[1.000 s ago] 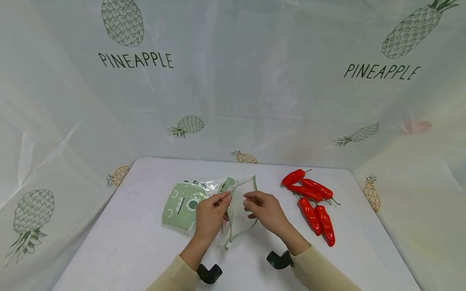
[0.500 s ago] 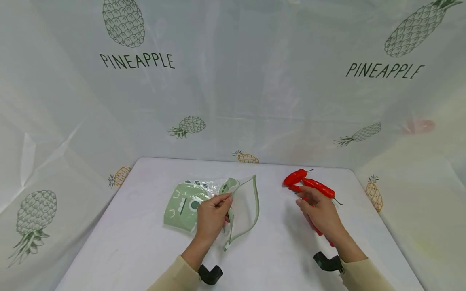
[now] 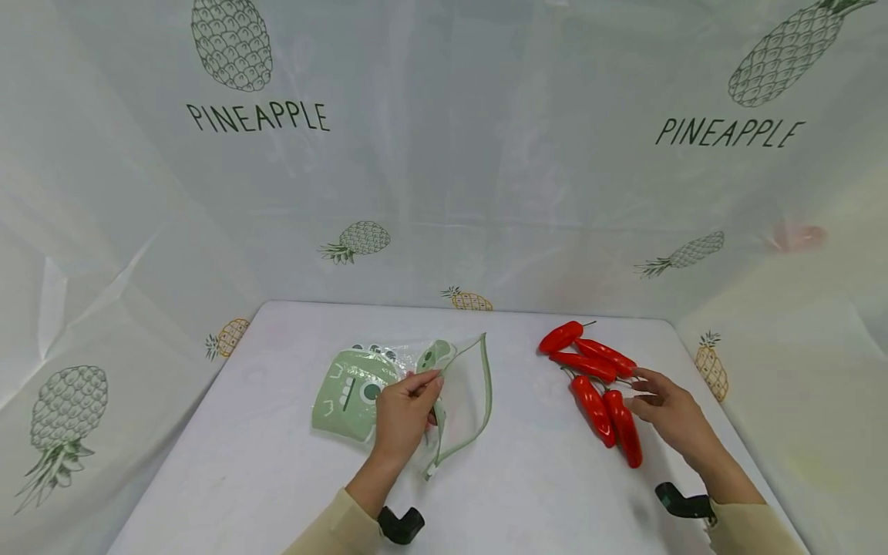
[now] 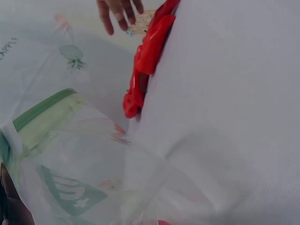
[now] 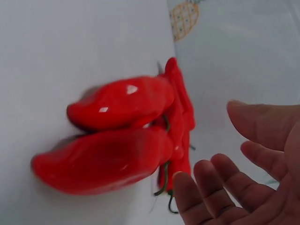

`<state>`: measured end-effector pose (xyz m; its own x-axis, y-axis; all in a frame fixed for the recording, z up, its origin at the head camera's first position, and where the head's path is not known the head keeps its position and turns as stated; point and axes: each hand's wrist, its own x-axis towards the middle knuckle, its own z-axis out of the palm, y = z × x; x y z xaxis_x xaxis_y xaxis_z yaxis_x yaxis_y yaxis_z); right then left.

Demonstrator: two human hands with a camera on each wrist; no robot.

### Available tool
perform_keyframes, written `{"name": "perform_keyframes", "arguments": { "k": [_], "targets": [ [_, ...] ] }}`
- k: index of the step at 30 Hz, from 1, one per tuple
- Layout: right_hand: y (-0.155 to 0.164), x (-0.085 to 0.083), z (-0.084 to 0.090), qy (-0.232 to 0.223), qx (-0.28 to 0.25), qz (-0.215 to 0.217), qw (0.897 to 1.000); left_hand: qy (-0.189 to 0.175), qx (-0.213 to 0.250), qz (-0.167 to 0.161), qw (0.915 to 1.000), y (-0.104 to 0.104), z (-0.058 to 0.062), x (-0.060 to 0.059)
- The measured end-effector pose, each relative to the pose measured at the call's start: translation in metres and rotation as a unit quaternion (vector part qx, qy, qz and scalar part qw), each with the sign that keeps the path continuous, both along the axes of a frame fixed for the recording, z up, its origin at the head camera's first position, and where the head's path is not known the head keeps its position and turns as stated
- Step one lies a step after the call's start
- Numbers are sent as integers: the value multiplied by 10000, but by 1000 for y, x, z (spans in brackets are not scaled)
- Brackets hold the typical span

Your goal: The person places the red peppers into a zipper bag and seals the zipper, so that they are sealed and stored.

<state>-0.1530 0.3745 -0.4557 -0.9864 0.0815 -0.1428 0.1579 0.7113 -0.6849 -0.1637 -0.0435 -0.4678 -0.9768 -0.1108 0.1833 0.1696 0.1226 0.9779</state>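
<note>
In the head view my left hand (image 3: 402, 412) pinches the edge of a clear plastic zip bag (image 3: 343, 412) with a green cartoon face on it. The bag's green-trimmed mouth (image 3: 488, 385) stands spread toward the right. The left wrist view shows the see-through bag wall (image 4: 93, 154) and a bit of red at the bottom edge. My right hand (image 3: 669, 412) is just right of several glossy red chili peppers (image 3: 593, 408), its fingertips beside their stems. From the right wrist, the thumb and fingers (image 5: 220, 187) stand apart with nothing between them, next to the peppers (image 5: 103, 161).
The white table (image 3: 264, 478) ends at a pale curtain (image 3: 472, 169) printed with pineapples, which closes off the back and both sides. Black wrist-worn devices (image 3: 401, 526) sit under each forearm.
My right hand has moved from beside the bag's mouth, across over the chili peppers, to their right side. The left hand stays in place on the zip bag.
</note>
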Motion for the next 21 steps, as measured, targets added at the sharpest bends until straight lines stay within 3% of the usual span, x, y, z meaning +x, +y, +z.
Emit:
{"name": "perform_keyframes", "arguments": {
  "k": [7,21],
  "targets": [
    [15,-9,-20,-643,-249,23,9976,-36,71,7,10000,0,-3,0],
    [23,-17,-38,-936,-458,8,9946,-147,158,60,9997,0,-7,-1]
  ]
}}
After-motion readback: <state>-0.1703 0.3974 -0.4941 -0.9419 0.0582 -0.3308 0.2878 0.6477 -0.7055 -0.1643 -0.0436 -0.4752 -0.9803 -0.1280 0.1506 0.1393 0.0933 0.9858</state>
